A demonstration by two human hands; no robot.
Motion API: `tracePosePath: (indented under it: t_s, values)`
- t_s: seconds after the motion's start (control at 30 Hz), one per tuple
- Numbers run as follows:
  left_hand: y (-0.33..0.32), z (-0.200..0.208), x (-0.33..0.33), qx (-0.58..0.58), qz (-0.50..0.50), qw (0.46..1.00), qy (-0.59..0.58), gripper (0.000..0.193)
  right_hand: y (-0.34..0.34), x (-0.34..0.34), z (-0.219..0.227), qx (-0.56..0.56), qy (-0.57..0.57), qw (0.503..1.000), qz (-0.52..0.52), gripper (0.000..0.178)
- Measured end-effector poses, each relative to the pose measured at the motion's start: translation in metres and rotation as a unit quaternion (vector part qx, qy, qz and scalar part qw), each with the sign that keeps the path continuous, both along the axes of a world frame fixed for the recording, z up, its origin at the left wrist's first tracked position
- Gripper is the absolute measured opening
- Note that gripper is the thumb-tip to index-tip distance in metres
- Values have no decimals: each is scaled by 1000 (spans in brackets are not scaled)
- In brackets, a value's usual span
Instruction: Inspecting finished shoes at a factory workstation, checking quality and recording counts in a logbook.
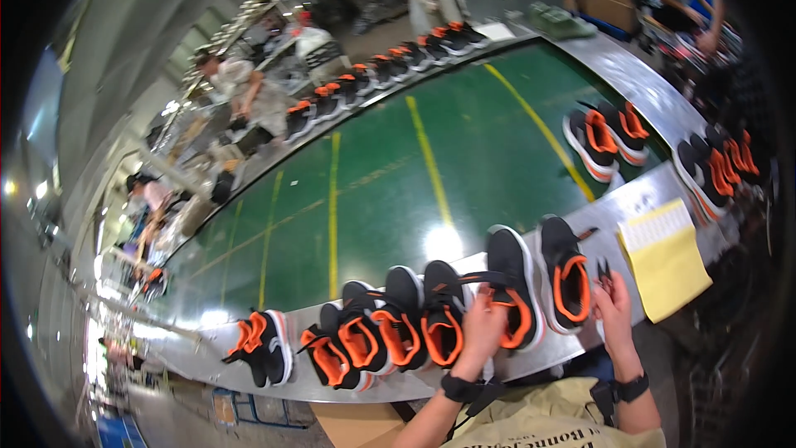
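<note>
Black lettering (572, 435) marks tan clothing (539, 409) below hands (486, 328) at orange-lined shoes (506, 257).

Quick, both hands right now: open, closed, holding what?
Left hand: touching a black-and-orange shoe; whether its grip is closed can't be told.
Right hand: closed, holding a small dark two-pronged tool.

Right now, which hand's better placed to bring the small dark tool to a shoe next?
Likely the right hand: it holds the small dark tool, beside a black shoe. The left hand is at the neighbouring shoe.
</note>
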State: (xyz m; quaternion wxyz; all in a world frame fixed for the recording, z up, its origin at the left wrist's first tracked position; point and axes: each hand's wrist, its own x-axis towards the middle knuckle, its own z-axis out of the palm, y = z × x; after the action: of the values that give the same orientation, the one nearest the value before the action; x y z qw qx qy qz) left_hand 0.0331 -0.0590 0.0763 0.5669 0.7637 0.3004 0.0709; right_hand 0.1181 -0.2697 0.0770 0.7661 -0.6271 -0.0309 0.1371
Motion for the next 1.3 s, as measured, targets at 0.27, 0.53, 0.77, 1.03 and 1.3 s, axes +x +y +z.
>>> tracePosePath:
  t_s: [0.27, 0.53, 0.77, 1.03, 1.3]
  values:
    - [53, 65, -66, 517, -87, 837, -157, 34, 13, -7, 34, -224, -256, 936, 93, 8]
    - [181, 119, -151, 637, -214, 740, 30, 32, 128, -2, 102, -183, -615, 667, 380, 34]
    - [215, 120, -164, 647, -418, 628, 110, 38, 235, -23, 56, -130, -769, 359, 513, 29]
    - [241, 98, -196, 676, -479, 553, 91, 39, 275, -34, 45, -152, -739, 303, 582, 14]
    - [304, 86, -102, 683, -388, 617, 34, 9, 308, 88, 96, -402, -540, 503, 542, 24]
